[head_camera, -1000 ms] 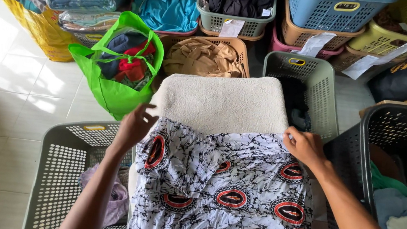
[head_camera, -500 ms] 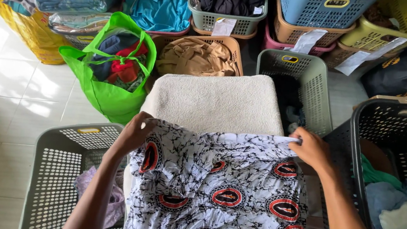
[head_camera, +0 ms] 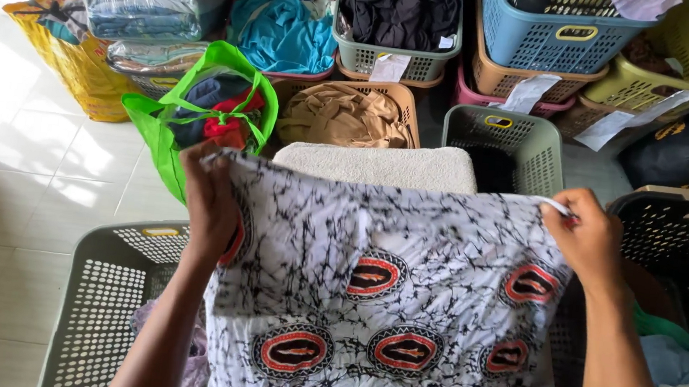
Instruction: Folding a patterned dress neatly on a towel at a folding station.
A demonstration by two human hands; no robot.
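At left of centre, the left hand [head_camera: 211, 197] pinches one top corner of the patterned cloth [head_camera: 376, 306] (black-and-white, red ovals). The cloth's top edge runs level across mid-frame to the right hand [head_camera: 584, 238], fingers closed on the other corner.

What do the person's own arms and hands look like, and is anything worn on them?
Both arms are bare as far as the picture shows: no sleeves reach the forearms or wrists. The left hand and the right hand wear no gloves. I see no watch, bracelet or ring on the visible parts. The fingertips are partly hidden, so the nails cannot be judged.
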